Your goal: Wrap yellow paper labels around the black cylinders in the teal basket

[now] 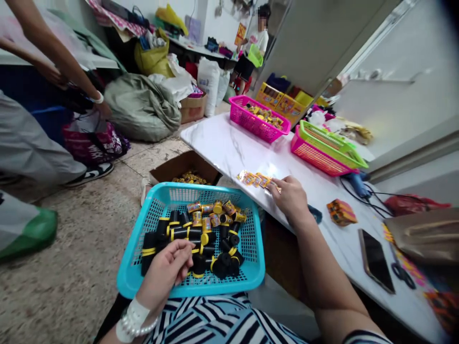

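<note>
On my lap rests a blue plastic basket (191, 290) with small black cylinders (181, 233) with yellow bands. Towards its far right side lie similar cylinders wrapped in orange-yellow printed labels (207, 223). My left hand (173, 262) is over the front of the basket, fingers curled and thumb against them; whether anything is inside is hidden. At the table's near edge, a row of shiny printed labels (255, 178) lies flat. My right hand (288, 198) reaches to the row's right end, its fingertips closed down on a label there.
The white marble-patterned table (211, 136) bears a pink basket (260, 125) of labelled cylinders, stacked green and pink baskets (328, 150), a label stack (341, 212), a phone (376, 260) and scissors (402, 273). A cardboard box (161, 171) stands below. One person bends at left; another stands behind.
</note>
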`<state>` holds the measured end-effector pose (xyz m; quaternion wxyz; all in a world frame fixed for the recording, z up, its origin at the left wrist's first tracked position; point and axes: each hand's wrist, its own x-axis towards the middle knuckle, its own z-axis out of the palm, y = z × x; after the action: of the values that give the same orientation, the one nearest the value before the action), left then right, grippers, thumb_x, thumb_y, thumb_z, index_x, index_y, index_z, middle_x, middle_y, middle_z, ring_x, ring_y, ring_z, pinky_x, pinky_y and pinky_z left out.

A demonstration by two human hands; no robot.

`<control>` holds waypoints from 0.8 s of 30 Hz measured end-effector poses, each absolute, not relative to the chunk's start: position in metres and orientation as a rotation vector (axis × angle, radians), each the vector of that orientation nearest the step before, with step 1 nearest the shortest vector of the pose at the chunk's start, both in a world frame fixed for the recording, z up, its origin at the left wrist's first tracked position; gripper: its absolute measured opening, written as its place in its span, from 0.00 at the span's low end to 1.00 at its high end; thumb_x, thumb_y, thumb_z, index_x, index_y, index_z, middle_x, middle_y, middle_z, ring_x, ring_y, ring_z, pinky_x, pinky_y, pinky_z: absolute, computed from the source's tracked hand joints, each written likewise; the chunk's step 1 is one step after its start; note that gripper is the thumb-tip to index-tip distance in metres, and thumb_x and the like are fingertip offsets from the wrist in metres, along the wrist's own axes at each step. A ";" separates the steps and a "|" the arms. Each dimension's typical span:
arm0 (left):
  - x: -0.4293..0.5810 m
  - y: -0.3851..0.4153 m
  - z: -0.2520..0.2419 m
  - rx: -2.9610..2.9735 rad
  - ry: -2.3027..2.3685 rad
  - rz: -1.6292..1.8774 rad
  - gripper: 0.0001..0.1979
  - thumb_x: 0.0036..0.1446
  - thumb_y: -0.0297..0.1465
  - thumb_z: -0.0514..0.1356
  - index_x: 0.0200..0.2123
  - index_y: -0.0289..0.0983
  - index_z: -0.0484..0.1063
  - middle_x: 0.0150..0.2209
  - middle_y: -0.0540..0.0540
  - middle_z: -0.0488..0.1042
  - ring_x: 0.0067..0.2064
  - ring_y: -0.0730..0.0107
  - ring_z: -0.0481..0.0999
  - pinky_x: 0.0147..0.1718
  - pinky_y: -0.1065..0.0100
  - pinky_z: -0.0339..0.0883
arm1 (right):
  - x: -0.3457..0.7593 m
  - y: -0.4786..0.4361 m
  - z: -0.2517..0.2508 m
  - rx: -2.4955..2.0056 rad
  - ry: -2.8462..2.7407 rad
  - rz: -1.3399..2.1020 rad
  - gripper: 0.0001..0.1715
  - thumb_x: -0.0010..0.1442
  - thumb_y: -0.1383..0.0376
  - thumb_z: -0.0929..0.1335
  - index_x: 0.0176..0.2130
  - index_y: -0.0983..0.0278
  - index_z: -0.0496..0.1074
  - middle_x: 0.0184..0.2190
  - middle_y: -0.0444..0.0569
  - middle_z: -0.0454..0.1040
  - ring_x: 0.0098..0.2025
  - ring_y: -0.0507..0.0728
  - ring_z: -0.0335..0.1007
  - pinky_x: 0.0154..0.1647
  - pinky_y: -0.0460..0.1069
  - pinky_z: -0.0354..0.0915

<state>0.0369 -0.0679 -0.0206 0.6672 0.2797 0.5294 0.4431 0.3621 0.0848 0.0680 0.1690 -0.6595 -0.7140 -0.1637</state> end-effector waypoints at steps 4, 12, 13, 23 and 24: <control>0.031 -0.070 -0.023 0.586 1.214 1.030 0.22 0.51 0.47 0.66 0.39 0.34 0.72 0.25 0.52 0.70 0.20 0.82 0.62 0.16 0.80 0.50 | 0.358 0.090 0.065 -1.768 -2.046 -0.391 0.23 0.63 0.54 0.66 0.49 0.65 0.79 0.36 0.55 0.73 0.38 0.61 0.67 0.40 0.54 0.65; 0.036 -0.067 -0.016 0.565 1.151 1.055 0.21 0.49 0.45 0.68 0.37 0.33 0.73 0.23 0.52 0.70 0.19 0.82 0.63 0.15 0.80 0.50 | 0.285 0.096 0.037 -1.563 -2.309 -0.563 0.19 0.64 0.56 0.65 0.46 0.66 0.76 0.39 0.58 0.71 0.44 0.65 0.61 0.48 0.60 0.61; 0.035 -0.068 -0.016 0.550 1.153 1.063 0.20 0.49 0.44 0.68 0.37 0.33 0.73 0.24 0.52 0.70 0.19 0.82 0.63 0.15 0.80 0.50 | 0.283 0.097 0.030 -1.571 -2.280 -0.579 0.18 0.65 0.58 0.64 0.46 0.66 0.75 0.38 0.57 0.71 0.44 0.65 0.61 0.48 0.60 0.61; -0.024 -0.061 -0.001 0.457 1.277 1.575 0.10 0.51 0.34 0.68 0.32 0.35 0.73 0.20 0.54 0.68 0.18 0.81 0.63 0.13 0.79 0.51 | 0.274 0.078 0.021 -1.512 -2.098 -0.433 0.22 0.63 0.56 0.65 0.51 0.66 0.73 0.43 0.58 0.71 0.48 0.66 0.64 0.53 0.63 0.59; -0.027 -0.060 -0.001 0.458 1.289 1.593 0.09 0.51 0.34 0.67 0.32 0.36 0.73 0.20 0.54 0.68 0.18 0.81 0.63 0.13 0.79 0.51 | 0.261 0.065 0.022 -1.470 -2.130 -0.376 0.23 0.64 0.56 0.64 0.52 0.66 0.72 0.43 0.58 0.71 0.48 0.66 0.65 0.53 0.62 0.60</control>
<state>-0.0270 -0.0604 -0.0009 0.4978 0.1892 0.5323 0.6581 0.2614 0.0648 0.0215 0.2601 -0.5426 -0.7865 -0.1389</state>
